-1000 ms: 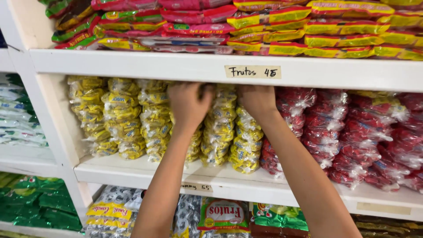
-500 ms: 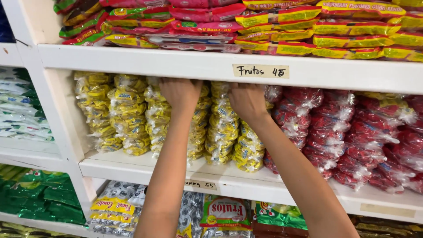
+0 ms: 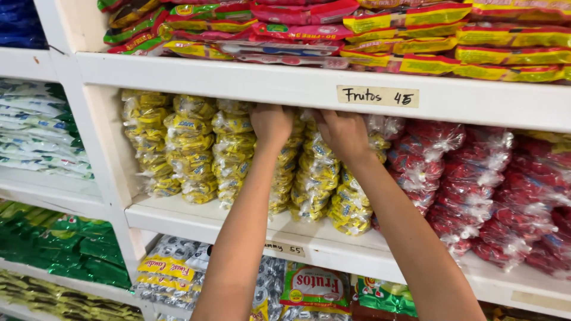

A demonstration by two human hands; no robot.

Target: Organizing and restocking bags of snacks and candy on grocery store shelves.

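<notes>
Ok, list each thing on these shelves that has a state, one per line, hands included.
Left hand: raised, fingers pressed into the top of the yellow candy bags.
Right hand: raised, gripping those bags' tops.
Yellow candy bags: sealed, stacked in upright rows.
Red candy bags: sealed, piled, untouched.
Flat packets: stacked lying flat, shelf above.
Paper label: stuck on shelf edge.

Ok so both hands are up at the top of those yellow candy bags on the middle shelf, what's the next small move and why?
Probably press the top bags gently back and down. The left hand and right hand rest on the top of the yellow candy bags, just under the upper shelf's edge. The lower bags in that stack bulge toward the front lip of the shelf board, so squaring them looks sensible.
</notes>
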